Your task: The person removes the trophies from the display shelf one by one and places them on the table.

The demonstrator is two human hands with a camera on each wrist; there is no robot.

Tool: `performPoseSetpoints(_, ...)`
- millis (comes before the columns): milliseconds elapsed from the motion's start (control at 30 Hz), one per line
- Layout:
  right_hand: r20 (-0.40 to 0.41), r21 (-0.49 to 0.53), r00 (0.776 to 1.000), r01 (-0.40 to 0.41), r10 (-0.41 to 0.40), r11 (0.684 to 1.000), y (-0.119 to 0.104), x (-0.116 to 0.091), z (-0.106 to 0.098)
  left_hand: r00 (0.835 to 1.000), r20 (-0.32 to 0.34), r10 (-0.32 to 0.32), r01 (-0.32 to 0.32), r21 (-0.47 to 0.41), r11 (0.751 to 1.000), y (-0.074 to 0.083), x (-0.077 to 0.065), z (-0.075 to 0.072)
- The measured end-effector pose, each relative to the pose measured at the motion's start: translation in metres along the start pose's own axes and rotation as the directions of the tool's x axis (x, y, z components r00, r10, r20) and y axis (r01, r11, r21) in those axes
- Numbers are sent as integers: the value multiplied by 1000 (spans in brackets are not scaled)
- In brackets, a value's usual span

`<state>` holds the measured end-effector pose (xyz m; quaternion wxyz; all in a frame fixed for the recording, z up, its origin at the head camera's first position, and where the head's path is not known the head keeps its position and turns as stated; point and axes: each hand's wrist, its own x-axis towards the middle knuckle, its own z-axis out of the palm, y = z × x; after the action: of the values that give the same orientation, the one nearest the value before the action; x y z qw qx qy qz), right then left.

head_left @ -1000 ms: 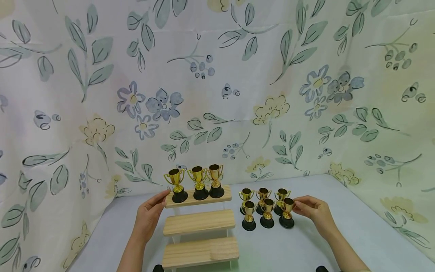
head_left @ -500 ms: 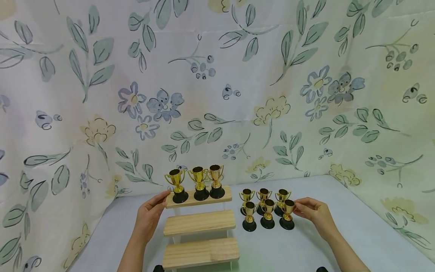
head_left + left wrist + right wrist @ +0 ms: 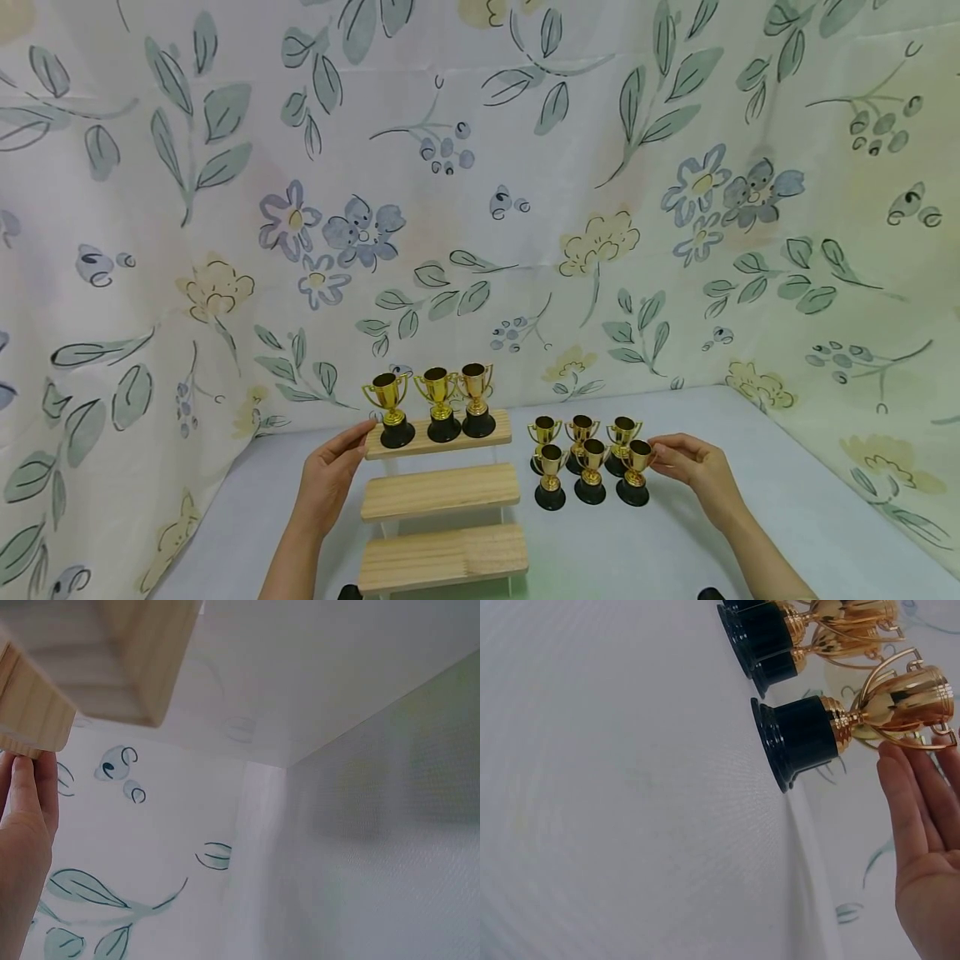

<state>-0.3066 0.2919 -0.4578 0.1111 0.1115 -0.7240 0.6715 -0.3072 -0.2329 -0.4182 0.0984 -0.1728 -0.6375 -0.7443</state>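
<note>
At the left, my left hand (image 3: 330, 475) touches the left end of the top wooden shelf (image 3: 422, 428). In the left wrist view, the fingers of the left hand (image 3: 24, 832) look straight against that board's end (image 3: 37, 712). Three gold trophy cups on black bases stand upright on this shelf, the middle cup (image 3: 441, 400) close to the right one. On the other side, fingertips of my right hand (image 3: 697, 471) touch the handle of the front-right small trophy (image 3: 633, 490), which stands upright on the table. Its cup and handle (image 3: 911, 701) show near those extended fingers in the right wrist view.
The stepped stand has a middle board (image 3: 438, 490) and a bottom board (image 3: 420, 557), both bare, on clear supports. Several more small trophies (image 3: 550, 479) stand in two rows right of it. A white cloth (image 3: 600, 550) covers the table; a floral curtain (image 3: 480, 208) hangs behind.
</note>
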Motion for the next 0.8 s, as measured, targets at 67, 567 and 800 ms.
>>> performPoseSetpoints(67,-14,5,1000,9,-9,1000,-1,0,0,1000,5,4,-4,-6,1000,0,0,0)
performPoseSetpoints(567,-287,334,952,202,-105,920,-27,8,0,1000,12,12,-11,-14,1000,-1,0,-2)
performPoseSetpoints(800,-341,358,931,257,-130,898,-44,19,10,1000,16,12,-11,-23,1000,0,0,-1)
